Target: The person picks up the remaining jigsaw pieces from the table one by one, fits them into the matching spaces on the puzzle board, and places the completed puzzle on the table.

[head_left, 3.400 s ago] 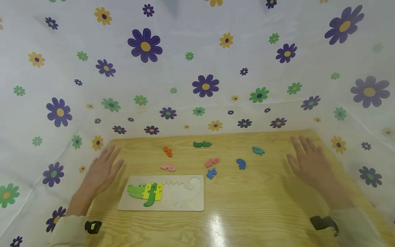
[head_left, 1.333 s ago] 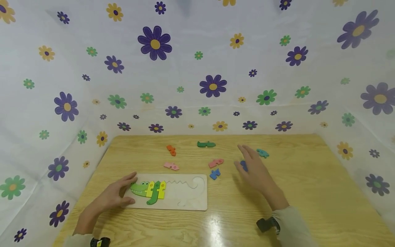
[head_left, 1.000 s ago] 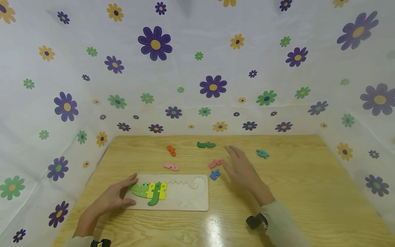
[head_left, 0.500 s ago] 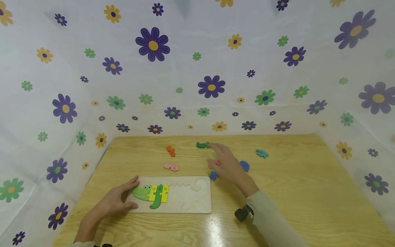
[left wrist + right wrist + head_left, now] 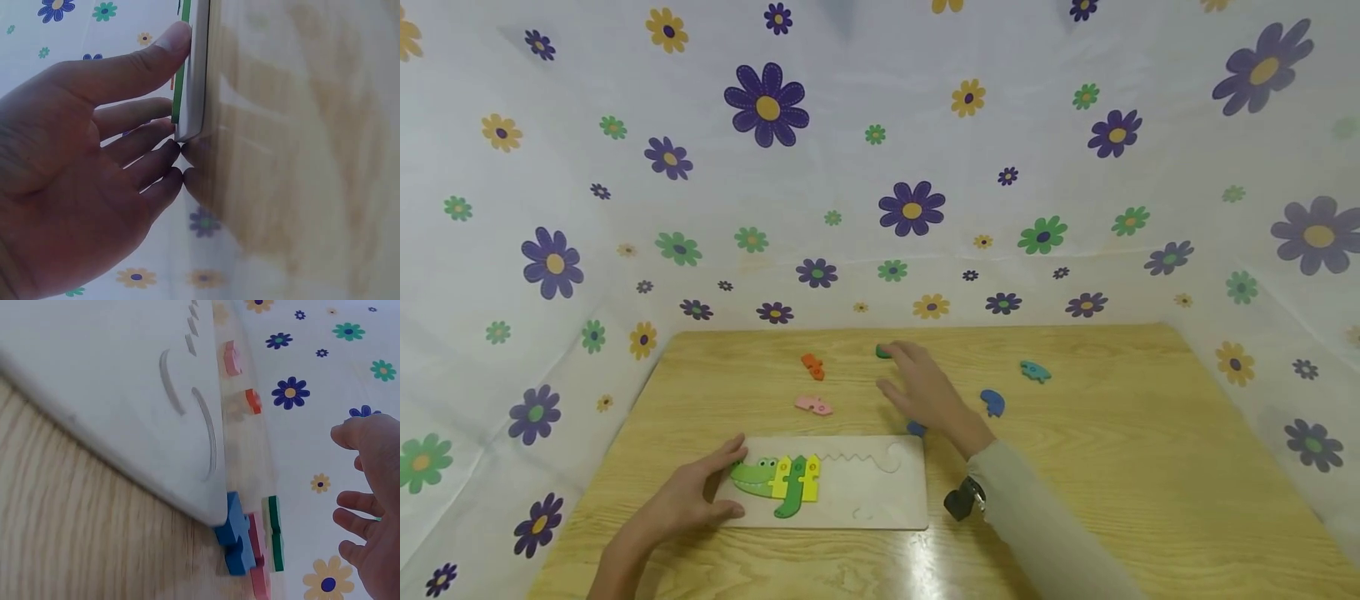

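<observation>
Perhaps the right hand, hovering with loose, empty fingers, is risking, by passing low, a knock to the blue piece beside the board, whose left end the left hand is touching with relaxed fingers.

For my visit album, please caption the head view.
Left hand touching a part-filled crocodile puzzle board; right hand hovering near a loose dark-green piece.

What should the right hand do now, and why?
Maybe reach down and pinch the loose green piece: the right hand looks empty, partly hiding that piece in the head view, and the left hand holds the partly filled board.
</observation>
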The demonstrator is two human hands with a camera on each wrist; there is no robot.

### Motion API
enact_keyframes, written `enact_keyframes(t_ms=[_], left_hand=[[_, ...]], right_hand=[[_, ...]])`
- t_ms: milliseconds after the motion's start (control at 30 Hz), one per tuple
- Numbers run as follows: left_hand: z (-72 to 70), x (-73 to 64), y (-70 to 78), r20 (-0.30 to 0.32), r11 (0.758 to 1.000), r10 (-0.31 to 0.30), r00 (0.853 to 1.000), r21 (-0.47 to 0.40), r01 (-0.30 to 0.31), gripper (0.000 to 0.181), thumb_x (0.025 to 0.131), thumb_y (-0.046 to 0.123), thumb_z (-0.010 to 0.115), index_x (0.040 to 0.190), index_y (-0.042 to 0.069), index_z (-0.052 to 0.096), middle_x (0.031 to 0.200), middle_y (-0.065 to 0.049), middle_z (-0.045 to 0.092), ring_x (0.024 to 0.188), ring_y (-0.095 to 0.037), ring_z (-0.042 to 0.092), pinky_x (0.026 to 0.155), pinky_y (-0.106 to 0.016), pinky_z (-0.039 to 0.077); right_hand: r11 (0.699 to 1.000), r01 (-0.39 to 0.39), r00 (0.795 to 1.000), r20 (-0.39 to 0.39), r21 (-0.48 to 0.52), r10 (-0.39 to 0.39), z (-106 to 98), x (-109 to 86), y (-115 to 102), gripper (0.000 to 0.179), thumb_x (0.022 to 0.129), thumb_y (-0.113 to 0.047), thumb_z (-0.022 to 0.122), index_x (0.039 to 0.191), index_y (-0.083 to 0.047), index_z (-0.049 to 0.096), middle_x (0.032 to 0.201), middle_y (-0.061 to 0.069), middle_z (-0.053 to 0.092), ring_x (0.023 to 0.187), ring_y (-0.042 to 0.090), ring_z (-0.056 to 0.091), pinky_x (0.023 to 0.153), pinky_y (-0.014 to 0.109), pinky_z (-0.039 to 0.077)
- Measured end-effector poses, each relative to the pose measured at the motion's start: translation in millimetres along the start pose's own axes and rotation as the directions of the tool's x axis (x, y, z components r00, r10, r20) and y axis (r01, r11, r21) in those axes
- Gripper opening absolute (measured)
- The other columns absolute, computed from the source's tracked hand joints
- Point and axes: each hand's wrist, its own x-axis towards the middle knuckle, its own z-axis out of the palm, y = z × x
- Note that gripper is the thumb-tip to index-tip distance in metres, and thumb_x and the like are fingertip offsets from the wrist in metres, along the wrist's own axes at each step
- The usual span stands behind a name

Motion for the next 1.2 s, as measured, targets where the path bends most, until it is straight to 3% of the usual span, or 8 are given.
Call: enact_keyframes(t_ms=[67, 167, 667, 900, 1067, 1200], left_hand=[[1.2, 0.2, 1.8, 0.007, 1.000, -0.007, 1.000, 0.001, 0.007, 0.086, 0.077, 0.035, 0.090, 0.144, -0.005, 0.054, 0.158, -0.021, 0.040, 0.142, -0.044, 0.040, 0.114, -0.050, 0.032], [2.2, 0.2, 3.7, 0.019, 1.000, -0.016, 1.000, -0.002, 0.016, 0.086, 0.077, 0.036, 0.090, 0.144, -0.005, 0.054, 0.159, -0.021, 0.039, 0.143, -0.044, 0.039, 0.112, -0.055, 0.033], [1.7, 0.4, 10.7, 0.049, 0.999, -0.033, 0.998, -0.035, 0.034, 0.086, 0.078, 0.034, 0.089, 0.146, -0.005, 0.052, 0.160, -0.020, 0.038, 0.144, -0.042, 0.037, 0.117, -0.040, 0.032], [4.3, -0.9, 9.0, 0.026, 1.000, 0.009, 1.000, 0.005, -0.009, 0.085, 0.077, 0.033, 0.090, 0.144, -0.005, 0.054, 0.158, -0.021, 0.041, 0.142, -0.043, 0.041, 0.116, -0.039, 0.035], [7.4, -0.1, 10.3, 0.011, 0.999, 0.038, 0.999, 0.005, -0.038, 0.085, 0.077, 0.036, 0.090, 0.143, -0.005, 0.055, 0.157, -0.022, 0.042, 0.141, -0.044, 0.042, 0.116, -0.028, 0.031], [10.9, 0.8, 14.5, 0.022, 0.999, 0.048, 0.999, 0.005, -0.049, 0.085, 0.078, 0.037, 0.089, 0.143, -0.006, 0.055, 0.157, -0.023, 0.042, 0.140, -0.045, 0.043, 0.115, -0.038, 0.036]], right_hand=[[1.000, 0.010, 1.000, 0.011, -0.010, -0.009, 3.8, 5.6, -1.4, 0.053, 0.101, -0.024, 0.067, 0.147, -0.003, 0.051, 0.145, 0.021, 0.052, 0.135, 0.040, 0.048, 0.108, 0.054, 0.047], [0.999, 0.031, 0.999, 0.025, -0.030, -0.031, 10.7, 13.8, -2.8, 0.052, 0.101, -0.025, 0.067, 0.146, -0.005, 0.051, 0.141, 0.018, 0.055, 0.131, 0.036, 0.052, 0.106, 0.050, 0.050], [0.999, 0.029, 0.995, 0.093, 0.025, -0.032, 37.5, 46.7, -16.1, 0.047, 0.100, -0.020, 0.067, 0.142, -0.003, 0.054, 0.142, 0.018, 0.056, 0.130, 0.036, 0.052, 0.107, 0.049, 0.049], [1.000, -0.009, 0.990, 0.141, 0.009, 0.008, 46.6, 57.1, -21.0, 0.045, 0.101, -0.020, 0.065, 0.142, -0.004, 0.054, 0.142, 0.016, 0.056, 0.129, 0.032, 0.053, 0.110, 0.044, 0.047], [1.000, -0.020, 0.987, 0.158, -0.011, 0.021, 51.6, 63.1, -20.8, 0.045, 0.102, -0.022, 0.065, 0.143, -0.006, 0.054, 0.141, 0.015, 0.056, 0.127, 0.031, 0.055, 0.108, 0.043, 0.048], [0.999, -0.054, 0.981, 0.188, -0.009, 0.054, 57.7, 66.8, -20.7, 0.045, 0.103, -0.023, 0.063, 0.144, -0.008, 0.053, 0.143, 0.013, 0.054, 0.128, 0.030, 0.053, 0.109, 0.043, 0.048]])
